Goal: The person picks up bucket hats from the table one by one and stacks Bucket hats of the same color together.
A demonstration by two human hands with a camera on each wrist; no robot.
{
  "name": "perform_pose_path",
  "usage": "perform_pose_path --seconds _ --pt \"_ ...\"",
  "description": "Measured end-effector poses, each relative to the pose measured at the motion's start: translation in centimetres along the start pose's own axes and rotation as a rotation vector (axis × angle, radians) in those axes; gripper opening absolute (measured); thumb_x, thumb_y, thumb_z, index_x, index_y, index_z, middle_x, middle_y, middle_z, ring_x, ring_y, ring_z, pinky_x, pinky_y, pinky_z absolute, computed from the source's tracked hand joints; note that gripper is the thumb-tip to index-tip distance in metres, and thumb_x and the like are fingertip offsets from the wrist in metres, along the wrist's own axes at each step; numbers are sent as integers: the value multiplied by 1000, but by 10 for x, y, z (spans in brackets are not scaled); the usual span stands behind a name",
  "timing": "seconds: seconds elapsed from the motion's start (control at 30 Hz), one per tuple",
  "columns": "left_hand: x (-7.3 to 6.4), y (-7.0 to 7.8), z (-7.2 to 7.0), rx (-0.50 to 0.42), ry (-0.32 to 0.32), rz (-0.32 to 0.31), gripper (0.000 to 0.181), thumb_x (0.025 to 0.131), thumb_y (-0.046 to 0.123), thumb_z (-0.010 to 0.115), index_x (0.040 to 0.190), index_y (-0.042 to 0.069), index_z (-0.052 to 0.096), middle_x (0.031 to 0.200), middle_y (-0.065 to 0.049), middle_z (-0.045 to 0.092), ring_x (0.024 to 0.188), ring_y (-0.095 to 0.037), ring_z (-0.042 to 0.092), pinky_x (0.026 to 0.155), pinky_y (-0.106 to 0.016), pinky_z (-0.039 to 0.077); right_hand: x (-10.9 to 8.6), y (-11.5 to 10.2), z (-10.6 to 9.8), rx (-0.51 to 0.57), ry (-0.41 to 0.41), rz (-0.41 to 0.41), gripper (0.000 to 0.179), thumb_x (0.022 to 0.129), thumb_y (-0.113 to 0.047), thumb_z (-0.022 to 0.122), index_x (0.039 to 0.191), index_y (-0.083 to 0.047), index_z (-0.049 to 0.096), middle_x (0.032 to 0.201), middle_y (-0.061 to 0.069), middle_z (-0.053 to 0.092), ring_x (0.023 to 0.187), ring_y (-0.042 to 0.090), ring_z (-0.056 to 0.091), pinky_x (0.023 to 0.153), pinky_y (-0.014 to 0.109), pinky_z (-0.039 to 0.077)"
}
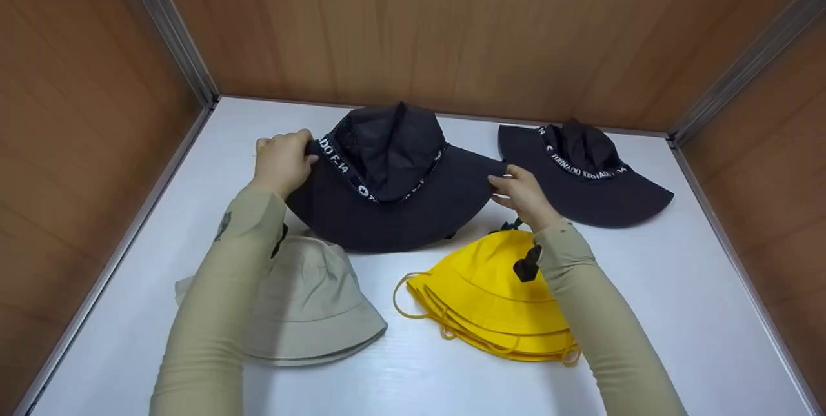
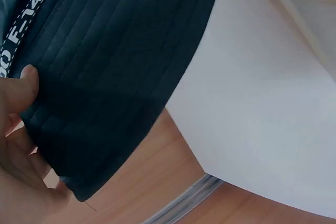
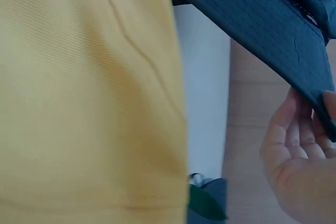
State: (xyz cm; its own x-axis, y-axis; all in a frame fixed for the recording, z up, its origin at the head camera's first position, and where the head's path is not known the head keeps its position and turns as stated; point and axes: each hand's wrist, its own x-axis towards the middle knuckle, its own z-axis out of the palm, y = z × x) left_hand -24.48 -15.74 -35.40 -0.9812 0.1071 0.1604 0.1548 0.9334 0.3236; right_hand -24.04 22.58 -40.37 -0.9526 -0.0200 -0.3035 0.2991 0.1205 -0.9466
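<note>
A black wide-brimmed hat (image 1: 400, 216) is held up off the white table, its inside band with white lettering facing me. My left hand (image 1: 282, 161) pinches the brim's left end, thumb on top and fingers beneath, as the left wrist view shows on the dark brim (image 2: 115, 66). At the other end of the brim, my right hand (image 1: 524, 195) pinches it; in the right wrist view the fingers (image 3: 294, 129) lie under the brim's corner. Below the left forearm sits a beige bucket hat (image 1: 316, 300), and below the right hand are stacked yellow bucket hats (image 1: 490, 293) with cords.
A second black brimmed hat (image 1: 594, 200) lies at the back right, inside facing up. Wooden panels (image 1: 413, 29) enclose the white table (image 1: 413, 384) at the back and both sides, with metal strips (image 1: 171, 29) at the corners.
</note>
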Motion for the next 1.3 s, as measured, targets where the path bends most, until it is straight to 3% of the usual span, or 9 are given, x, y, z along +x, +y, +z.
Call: perform_pose_path --seconds 0.17,0.37,0.53,0.67,0.77,0.93,1.07,1.2,1.3 --pt "12 6 21 107 18 10 29 92 19 60 112 -2 54 110 -24 60 107 -41 53 98 -57 30 13 12 1 -27 88 57 33 97 -12 51 128 -1 48 95 0 57 84 9 57 86 28 49" --pt "13 6 33 194 -94 64 66 82 38 71 126 -1 43 121 -28 50 120 -45 42 105 -66 20 20 26 -2 -59 171 74 31 98 -12 50 127 -2 49 98 1 56 81 7 56 73 20 49" --pt "8 -4 30 93 -116 -45 71 76 45 74 124 0 49 124 -27 53 118 -46 44 100 -67 26 20 34 -3 -33 214 62 30 98 -12 50 127 -3 49 98 1 57 78 5 57 71 20 50" --pt "1 -16 23 -75 -105 -159 66 80 49 67 120 -2 53 118 -27 58 110 -44 52 93 -59 39 20 36 -2 12 230 7 27 98 -10 50 124 -5 51 105 3 58 81 4 58 74 21 51" --pt "-4 -26 19 -295 -92 -237 72 85 52 60 130 -3 45 126 -28 54 116 -42 51 98 -53 40 19 36 -1 49 228 -83 24 97 -8 51 121 -5 53 109 4 60 84 5 60 76 22 52" --pt "-18 -47 19 -822 -118 -385 88 91 58 47 150 5 9 149 -26 28 136 -36 34 114 -43 26 15 33 -1 120 224 -271 17 93 -1 55 110 -4 57 93 -4 66 80 5 63 71 21 54" --pt "-32 -62 27 -1145 -233 -421 92 91 59 41 150 13 -13 157 -20 0 146 -30 8 118 -41 11 11 29 0 144 211 -362 15 92 2 56 103 -7 59 84 -12 66 76 4 64 68 20 54" --pt "-37 -69 41 -1253 -387 -356 89 95 38 51 150 9 -14 158 -16 -4 146 -30 1 118 -46 11 10 28 -1 168 183 -364 15 93 1 54 105 -7 59 83 -11 67 75 4 64 67 20 54" --pt "-37 -68 50 -1172 -442 -332 85 96 21 55 150 3 -7 158 -19 6 145 -32 12 116 -46 17 10 30 -3 192 154 -307 16 95 -1 52 110 -6 56 84 -10 66 76 5 64 69 21 54"
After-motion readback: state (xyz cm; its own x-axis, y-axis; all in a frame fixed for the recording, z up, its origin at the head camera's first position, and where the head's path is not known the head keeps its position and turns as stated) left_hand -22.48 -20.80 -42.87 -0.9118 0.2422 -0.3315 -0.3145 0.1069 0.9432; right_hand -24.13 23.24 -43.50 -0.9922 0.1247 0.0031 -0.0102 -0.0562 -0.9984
